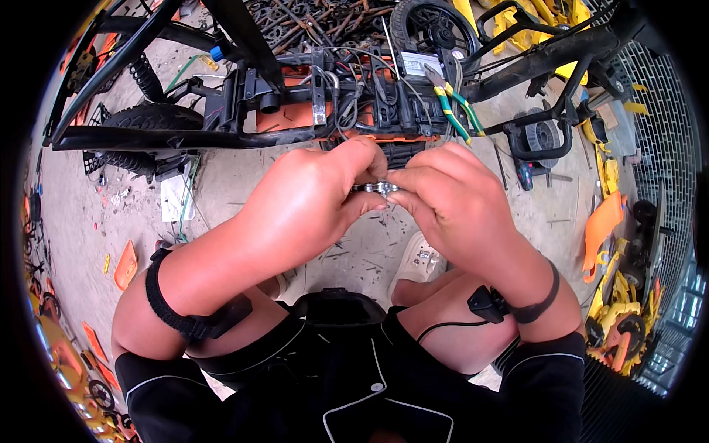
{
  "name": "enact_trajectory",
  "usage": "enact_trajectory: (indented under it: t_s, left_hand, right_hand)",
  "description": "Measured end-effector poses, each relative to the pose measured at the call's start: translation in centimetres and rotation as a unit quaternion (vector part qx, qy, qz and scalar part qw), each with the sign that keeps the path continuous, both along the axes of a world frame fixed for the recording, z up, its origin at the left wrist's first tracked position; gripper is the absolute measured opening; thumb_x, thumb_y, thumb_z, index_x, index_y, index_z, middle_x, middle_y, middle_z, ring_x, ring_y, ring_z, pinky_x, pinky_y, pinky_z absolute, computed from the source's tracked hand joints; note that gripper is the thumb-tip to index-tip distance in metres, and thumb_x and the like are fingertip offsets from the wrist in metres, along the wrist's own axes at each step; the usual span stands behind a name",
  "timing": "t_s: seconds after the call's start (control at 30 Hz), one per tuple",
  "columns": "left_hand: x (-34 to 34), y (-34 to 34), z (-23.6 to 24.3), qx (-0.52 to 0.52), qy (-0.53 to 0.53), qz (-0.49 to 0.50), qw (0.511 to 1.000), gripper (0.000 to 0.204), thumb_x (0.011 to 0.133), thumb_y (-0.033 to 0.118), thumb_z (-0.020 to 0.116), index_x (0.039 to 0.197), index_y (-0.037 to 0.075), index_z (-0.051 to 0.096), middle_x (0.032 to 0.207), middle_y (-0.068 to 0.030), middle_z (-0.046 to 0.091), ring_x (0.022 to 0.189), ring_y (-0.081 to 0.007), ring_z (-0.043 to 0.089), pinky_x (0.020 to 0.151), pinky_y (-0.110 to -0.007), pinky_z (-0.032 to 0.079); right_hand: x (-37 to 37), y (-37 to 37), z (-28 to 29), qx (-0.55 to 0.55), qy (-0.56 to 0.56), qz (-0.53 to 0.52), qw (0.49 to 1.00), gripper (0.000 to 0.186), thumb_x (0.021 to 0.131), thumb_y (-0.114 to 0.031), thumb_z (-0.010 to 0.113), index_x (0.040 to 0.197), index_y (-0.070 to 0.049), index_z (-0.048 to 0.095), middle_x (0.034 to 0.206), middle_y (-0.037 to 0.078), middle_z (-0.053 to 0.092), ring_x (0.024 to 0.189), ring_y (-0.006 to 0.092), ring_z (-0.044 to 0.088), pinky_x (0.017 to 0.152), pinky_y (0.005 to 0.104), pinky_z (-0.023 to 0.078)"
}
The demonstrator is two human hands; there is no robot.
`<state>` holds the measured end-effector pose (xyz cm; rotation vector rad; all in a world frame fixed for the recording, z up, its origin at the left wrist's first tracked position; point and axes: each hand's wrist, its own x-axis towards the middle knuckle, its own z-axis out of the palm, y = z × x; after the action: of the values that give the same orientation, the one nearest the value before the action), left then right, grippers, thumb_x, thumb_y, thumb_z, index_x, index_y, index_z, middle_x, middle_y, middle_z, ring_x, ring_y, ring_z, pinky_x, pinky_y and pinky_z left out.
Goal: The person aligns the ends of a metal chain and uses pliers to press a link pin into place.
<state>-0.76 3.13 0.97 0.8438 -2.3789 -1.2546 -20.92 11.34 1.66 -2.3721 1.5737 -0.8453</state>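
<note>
Between my two hands, in front of my body, is a short silver piece of metal chain (375,187). My left hand (310,196) grips its left end with curled fingers and thumb, and my right hand (450,199) pinches its right end, with the fingertips of both hands close together. Part of the piece is hidden by my fingers. Just beyond my hands is a black vehicle frame (170,139) with cables and an orange panel. Pliers with green and yellow handles (452,111) lean on it, near a silver box (417,65).
A wheel (436,33) and a pile of rusty metal parts (332,22) lie at the back. A drill (526,173) is right of the frame. Orange panels (602,229) and yellow parts line the right; loose orange pieces (125,266) lie on the concrete floor (340,262) at left.
</note>
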Motion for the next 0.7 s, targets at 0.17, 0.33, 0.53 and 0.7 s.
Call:
enact_trajectory:
  t_s: [0.17,0.33,0.53,0.7]
  left_hand:
    - [0.0,-0.22,-0.5,-0.024,0.023,-0.018,0.999,0.028,0.084,0.004,0.079,0.106,0.001,0.061,0.097,-0.0103,0.072,0.095,-0.0249,0.075,0.077,-0.033,0.058]
    - [0.0,-0.26,-0.4,0.007,0.047,-0.003,0.999,0.03,0.084,0.003,0.079,0.108,0.0,0.062,0.101,-0.0099,0.072,0.097,-0.0245,0.075,0.08,-0.032,0.059]
    - [-0.09,-0.37,-0.01,0.022,0.056,0.006,0.998,0.03,0.084,0.003,0.079,0.109,0.0,0.063,0.1,-0.0091,0.072,0.097,-0.0238,0.074,0.081,-0.032,0.059]
    - [-0.1,-0.52,0.11,-0.061,0.019,-0.03,0.998,0.022,0.084,0.004,0.079,0.102,0.001,0.066,0.095,-0.0107,0.071,0.085,-0.028,0.072,0.074,-0.035,0.057]
  right_hand:
    - [-0.19,-0.25,-0.27,0.017,-0.037,-0.011,0.999,0.024,0.073,-0.003,0.081,0.096,-0.003,0.072,0.087,0.011,0.066,0.08,0.0295,0.062,0.07,0.0378,0.052]
    - [-0.5,-0.47,-0.25,0.029,-0.061,-0.015,0.998,0.024,0.074,-0.003,0.082,0.096,-0.003,0.072,0.088,0.011,0.067,0.08,0.0298,0.063,0.071,0.0379,0.052]
    - [-0.87,-0.47,-0.63,0.031,-0.061,-0.021,0.997,0.022,0.074,-0.003,0.081,0.094,-0.003,0.071,0.088,0.011,0.067,0.08,0.03,0.063,0.071,0.0379,0.052]
    - [-0.15,-0.37,-0.3,0.012,-0.034,-0.019,0.999,0.019,0.074,-0.002,0.079,0.091,-0.003,0.07,0.086,0.01,0.065,0.079,0.0302,0.062,0.071,0.0382,0.051]
